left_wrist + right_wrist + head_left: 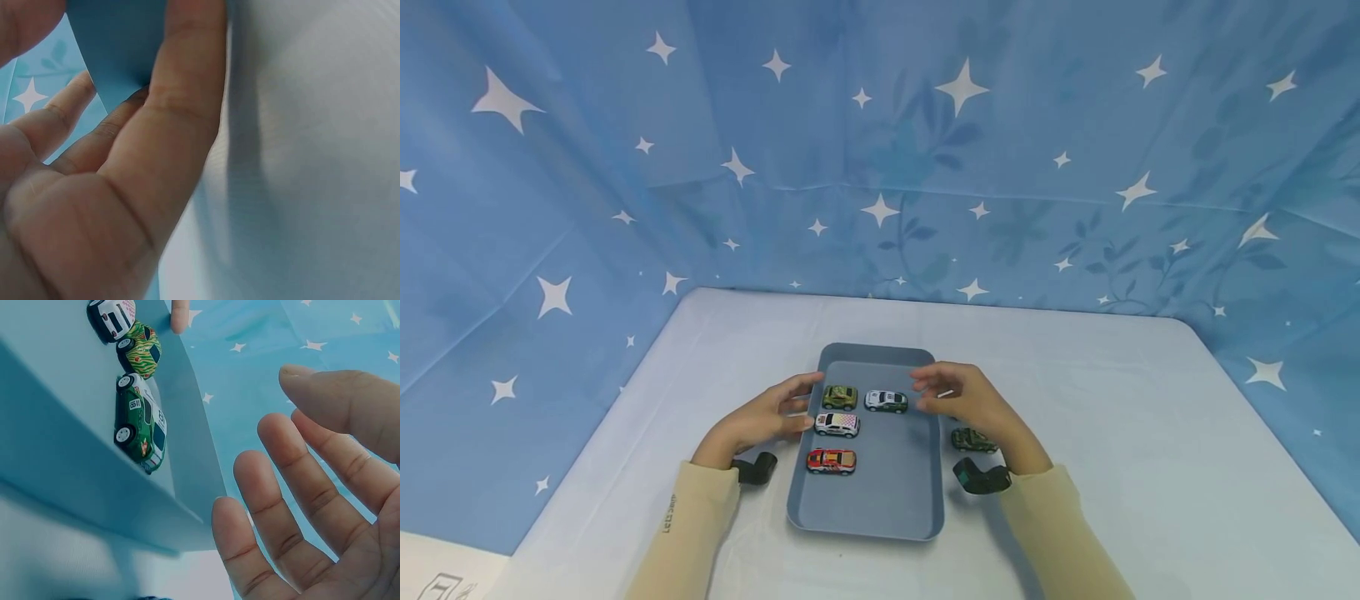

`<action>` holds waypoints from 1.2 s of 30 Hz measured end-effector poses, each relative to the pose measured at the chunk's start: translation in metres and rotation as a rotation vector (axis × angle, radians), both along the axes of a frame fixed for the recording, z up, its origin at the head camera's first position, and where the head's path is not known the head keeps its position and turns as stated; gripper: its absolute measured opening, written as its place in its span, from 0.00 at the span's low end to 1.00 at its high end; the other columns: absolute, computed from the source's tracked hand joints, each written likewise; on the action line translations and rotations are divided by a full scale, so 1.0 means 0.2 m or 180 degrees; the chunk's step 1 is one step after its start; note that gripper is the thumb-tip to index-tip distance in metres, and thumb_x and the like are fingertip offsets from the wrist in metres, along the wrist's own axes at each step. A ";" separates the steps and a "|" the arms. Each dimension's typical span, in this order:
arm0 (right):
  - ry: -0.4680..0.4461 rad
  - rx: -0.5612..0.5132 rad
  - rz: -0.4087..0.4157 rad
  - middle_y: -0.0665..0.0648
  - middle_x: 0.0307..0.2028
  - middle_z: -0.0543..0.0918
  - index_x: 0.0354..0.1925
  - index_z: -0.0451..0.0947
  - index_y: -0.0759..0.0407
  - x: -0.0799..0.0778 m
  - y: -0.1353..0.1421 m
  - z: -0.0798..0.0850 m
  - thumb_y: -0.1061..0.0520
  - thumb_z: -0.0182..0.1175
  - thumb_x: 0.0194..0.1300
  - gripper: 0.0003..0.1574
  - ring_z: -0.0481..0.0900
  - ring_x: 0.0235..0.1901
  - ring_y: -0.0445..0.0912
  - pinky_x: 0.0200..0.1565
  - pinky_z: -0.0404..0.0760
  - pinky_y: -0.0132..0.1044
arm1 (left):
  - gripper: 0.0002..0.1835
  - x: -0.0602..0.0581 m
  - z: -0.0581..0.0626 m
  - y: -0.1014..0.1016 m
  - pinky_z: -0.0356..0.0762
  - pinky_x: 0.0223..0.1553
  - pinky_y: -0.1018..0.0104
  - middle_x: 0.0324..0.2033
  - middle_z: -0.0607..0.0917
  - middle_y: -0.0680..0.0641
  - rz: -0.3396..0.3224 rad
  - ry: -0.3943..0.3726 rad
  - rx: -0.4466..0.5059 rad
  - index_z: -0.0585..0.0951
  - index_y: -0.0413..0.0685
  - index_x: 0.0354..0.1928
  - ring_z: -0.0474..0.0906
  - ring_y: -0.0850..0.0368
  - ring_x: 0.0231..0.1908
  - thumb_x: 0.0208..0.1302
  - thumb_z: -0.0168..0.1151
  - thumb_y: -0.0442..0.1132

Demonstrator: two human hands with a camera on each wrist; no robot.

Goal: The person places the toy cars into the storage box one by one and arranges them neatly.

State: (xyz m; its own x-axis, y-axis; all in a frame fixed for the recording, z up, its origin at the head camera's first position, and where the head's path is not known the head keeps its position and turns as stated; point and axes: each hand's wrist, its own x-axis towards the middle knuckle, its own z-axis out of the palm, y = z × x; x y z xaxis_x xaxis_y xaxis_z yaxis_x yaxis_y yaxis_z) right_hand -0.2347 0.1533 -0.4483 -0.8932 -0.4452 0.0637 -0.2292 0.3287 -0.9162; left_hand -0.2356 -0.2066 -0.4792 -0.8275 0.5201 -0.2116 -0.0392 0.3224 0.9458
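Note:
My left hand [769, 412] is at the left wall of a grey-blue tray [887, 500], its loosely spread fingers against the outer side. In the left wrist view, fingers [181, 94] lie along the tray's wall [122, 50]. Over the tray's right rim hovers my right hand [964, 400], relaxed and holding nothing. Nearest to it inside the tray is a white and green toy car [886, 402]. Along the tray's left side sit a camouflage-patterned toy car [839, 397], a white one with a pink pattern [837, 425] and a red and yellow one [831, 461].
Outside the tray, by my right wrist, a dark green toy car [973, 440] stands on the white tablecloth [1120, 433]. Another car beside it is mostly covered by my right hand. A blue star-patterned curtain [880, 167] hangs behind the table.

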 end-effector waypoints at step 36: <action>0.0060 0.0177 -0.0173 0.71 0.52 0.88 0.62 0.80 0.77 0.09 0.23 -0.06 0.68 0.70 0.71 0.24 0.86 0.47 0.50 0.52 0.85 0.39 | 0.46 0.00 -0.01 0.00 0.69 0.70 0.30 0.82 0.55 0.25 -0.0001 0.0081 -0.0059 0.54 0.38 0.86 0.54 0.21 0.79 0.77 0.69 0.36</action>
State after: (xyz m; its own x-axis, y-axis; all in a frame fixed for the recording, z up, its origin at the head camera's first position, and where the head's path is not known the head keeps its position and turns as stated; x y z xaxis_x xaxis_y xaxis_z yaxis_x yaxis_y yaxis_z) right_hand -0.2159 0.1997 -0.4601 -0.9150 -0.3994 0.0574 -0.2268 0.3913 -0.8919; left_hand -0.2357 -0.2069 -0.4802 -0.8325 0.5166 -0.2001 -0.0150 0.3399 0.9403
